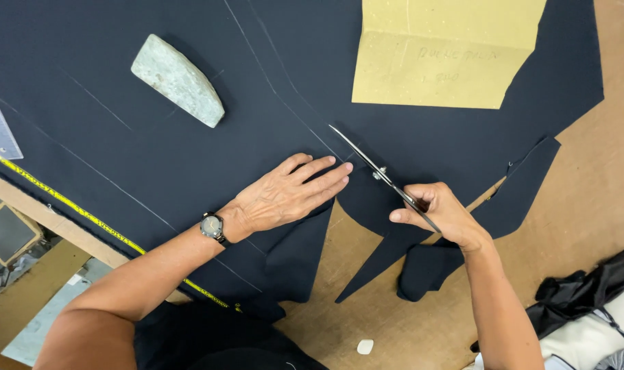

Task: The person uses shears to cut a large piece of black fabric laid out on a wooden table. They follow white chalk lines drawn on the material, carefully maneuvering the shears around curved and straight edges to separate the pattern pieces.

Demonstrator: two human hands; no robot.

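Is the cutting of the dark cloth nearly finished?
Partly. Done: a curved cut already runs up from the near edge, leaving loose flaps over the brown board. In hand: the right hand works scissors along a chalk line while the left hand flattens the dark cloth. Left: chalk lines farther up remain uncut.

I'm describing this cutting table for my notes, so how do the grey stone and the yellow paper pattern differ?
The grey stone is a thick, rounded wedge; the yellow paper pattern is flat, creased and straight-edged. The stone lies upper left, beyond the left hand; the pattern lies at the top edge, beyond the right hand with the scissors. The stone is smaller. Both rest on the dark fabric, untouched by either hand.
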